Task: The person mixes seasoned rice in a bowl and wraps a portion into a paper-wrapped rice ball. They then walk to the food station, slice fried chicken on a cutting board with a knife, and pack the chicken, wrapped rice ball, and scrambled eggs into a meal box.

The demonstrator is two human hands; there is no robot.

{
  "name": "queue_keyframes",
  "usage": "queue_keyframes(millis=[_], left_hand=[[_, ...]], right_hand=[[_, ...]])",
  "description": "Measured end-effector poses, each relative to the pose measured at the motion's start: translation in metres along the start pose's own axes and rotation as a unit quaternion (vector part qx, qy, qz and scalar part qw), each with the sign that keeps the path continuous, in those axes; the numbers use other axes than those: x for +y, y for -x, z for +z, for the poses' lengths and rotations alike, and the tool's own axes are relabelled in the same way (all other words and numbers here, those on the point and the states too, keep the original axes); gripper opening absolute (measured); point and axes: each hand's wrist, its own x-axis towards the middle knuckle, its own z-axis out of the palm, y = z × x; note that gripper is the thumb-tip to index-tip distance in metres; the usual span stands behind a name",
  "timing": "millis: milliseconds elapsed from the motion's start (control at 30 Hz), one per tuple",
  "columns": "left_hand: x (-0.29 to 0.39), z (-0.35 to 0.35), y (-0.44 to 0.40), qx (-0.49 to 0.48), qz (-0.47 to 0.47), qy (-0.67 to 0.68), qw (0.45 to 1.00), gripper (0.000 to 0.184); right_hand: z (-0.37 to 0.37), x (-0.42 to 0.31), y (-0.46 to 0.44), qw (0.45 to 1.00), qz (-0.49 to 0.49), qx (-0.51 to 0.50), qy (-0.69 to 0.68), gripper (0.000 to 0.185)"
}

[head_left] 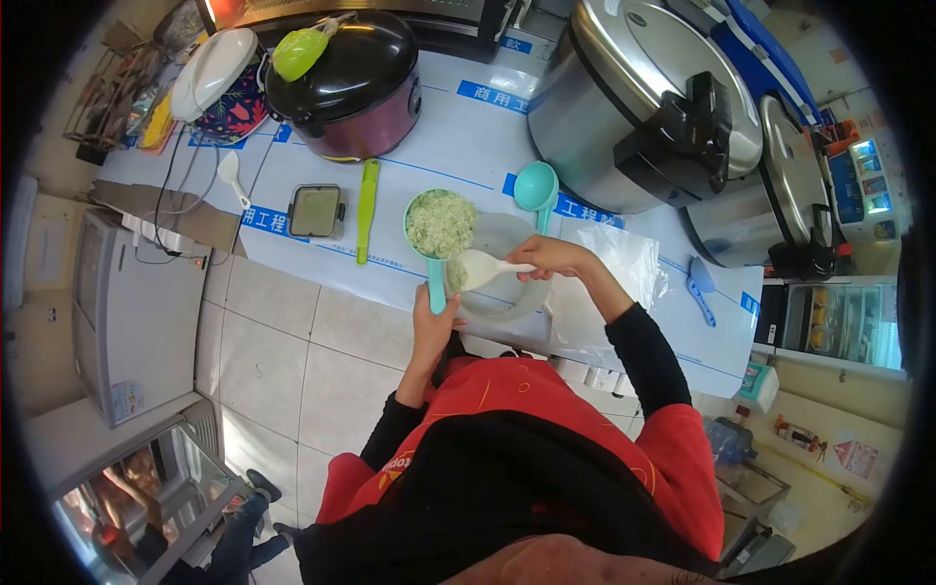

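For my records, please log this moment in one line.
left hand: holds teal scoop; scoop load: heaped pale-green grains; right hand: holds white paddle

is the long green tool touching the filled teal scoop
Apart. The head view plainly shows a strip of counter between the long green tool and the filled teal scoop.

"商用工" on a blue strip (494, 96)

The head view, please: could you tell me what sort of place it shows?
Probably a food shop's kitchen: a big steel cooker and a purple cooker stand on the counter, and the left hand holds a filled scoop.
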Motion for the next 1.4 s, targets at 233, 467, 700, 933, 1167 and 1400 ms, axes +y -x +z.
queue_keyframes(millis=[233,467,700,933,1167,1400], left_hand=[[0.024,-0.008,0.039,0.015,0.012,-0.152,0.988,0.016],[0.012,0.015,0.066,-0.015,0.020,-0.252,0.967,0.020],[-0.013,0.013,0.070,-0.039,0.081,-0.248,0.965,0.017],[0.021,0.012,0.083,-0.037,-0.082,-0.038,0.995,0.017],[0.011,0.010,0.080,-0.011,0.043,-0.246,0.968,0.018],[0.043,-0.003,0.071,0.009,-0.039,-0.144,0.989,0.013]], right_hand=[[0.012,0.010,0.101,0.976,-0.089,0.171,-0.098,0.029],[0.098,0.031,0.097,0.754,-0.321,0.424,0.384,0.037],[0.139,0.045,0.081,0.754,-0.211,0.394,0.482,0.047],[0.102,0.055,0.101,0.886,-0.239,0.397,-0.021,0.037],[0.153,0.047,0.077,0.831,-0.229,0.390,0.324,0.052],[0.106,0.039,0.093,0.867,-0.219,0.409,0.180,0.051]])
